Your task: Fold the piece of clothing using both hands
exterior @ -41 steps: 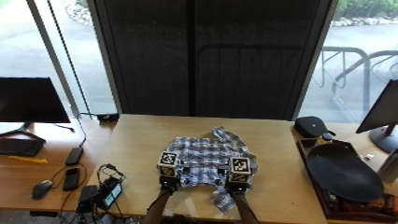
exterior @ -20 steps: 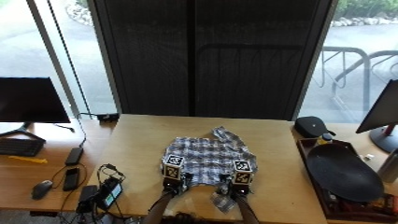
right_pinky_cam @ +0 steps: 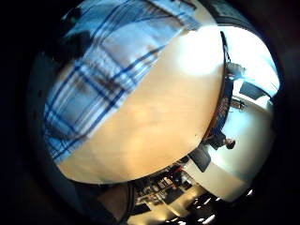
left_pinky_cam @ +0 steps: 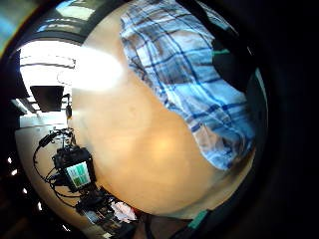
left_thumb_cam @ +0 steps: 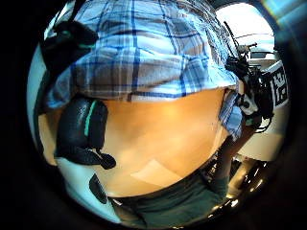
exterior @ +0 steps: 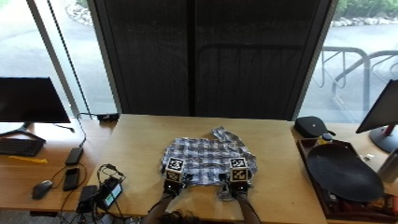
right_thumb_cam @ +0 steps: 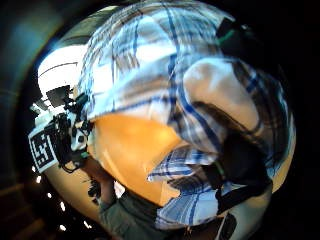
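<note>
A blue and white plaid shirt point(exterior: 208, 156) lies crumpled in the middle of the wooden table point(exterior: 137, 140). My left hand point(exterior: 172, 181) grips its near edge at the left, and my right hand point(exterior: 238, 183) grips the near edge at the right. In the left thumb side palm view, black fingers point(left_thumb_cam: 67, 40) curl over the shirt point(left_thumb_cam: 144, 57) with the thumb point(left_thumb_cam: 81, 127) under its raised edge. The right thumb side palm view shows the shirt point(right_thumb_cam: 170, 90) bunched round black fingers point(right_thumb_cam: 242, 162). A small flap of cloth point(exterior: 225, 193) hangs by the right hand.
On a side desk at the left are a monitor point(exterior: 28, 100), a keyboard point(exterior: 18, 147), a mouse point(exterior: 41, 189) and a phone point(exterior: 73, 176). A small screen device with cables point(exterior: 109, 193) sits at the table's near left corner. A round black tray point(exterior: 345, 172) and a black case point(exterior: 313, 126) stand at the right.
Both hands have drawn a little toward the person, pulling the shirt's near edge with them. The shirt now lies slightly closer to the table's front edge.
</note>
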